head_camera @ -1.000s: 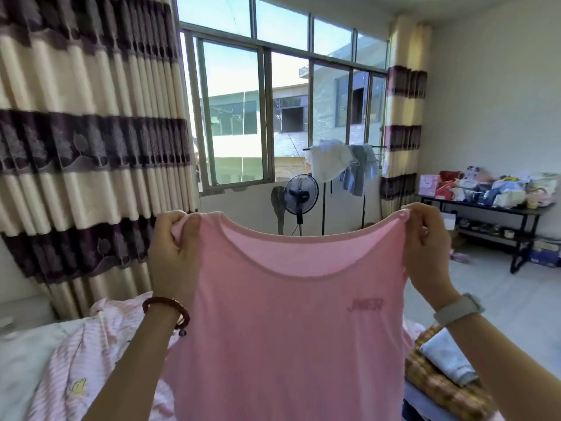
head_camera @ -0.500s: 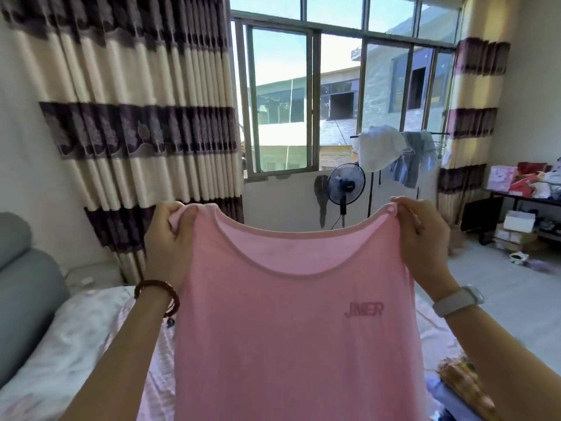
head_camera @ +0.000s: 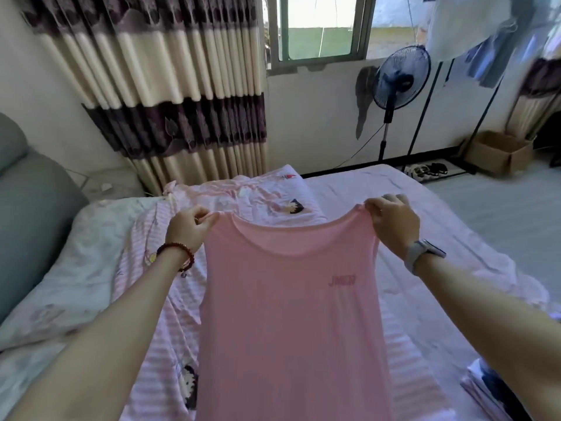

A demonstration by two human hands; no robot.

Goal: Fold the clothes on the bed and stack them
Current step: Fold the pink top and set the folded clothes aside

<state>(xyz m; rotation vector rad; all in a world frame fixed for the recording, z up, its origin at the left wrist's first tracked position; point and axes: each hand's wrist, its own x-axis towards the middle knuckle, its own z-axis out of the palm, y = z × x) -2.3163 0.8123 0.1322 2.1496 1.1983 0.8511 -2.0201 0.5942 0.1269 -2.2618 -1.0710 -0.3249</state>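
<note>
— Bed [head_camera: 379,196] below you, pink sheet, striped quilt [head_camera: 243,196] bunched toward the curtain [head_camera: 170,86]. What did you hold?

— You held the pink top [head_camera: 288,314] by its shoulders: left hand [head_camera: 188,227] pinched one strap, right hand [head_camera: 393,221] pinched the other, cloth stretched between them, hanging over the sheet.

— Changed since a second before?

— You had it up against the window; then your gaze and arms dropped toward the mattress. Likely you meant to lay it flat for folding. Nothing folded yet.

Bare sheet [head_camera: 403,214] beside rumpled quilt [head_camera: 243,199]
</note>
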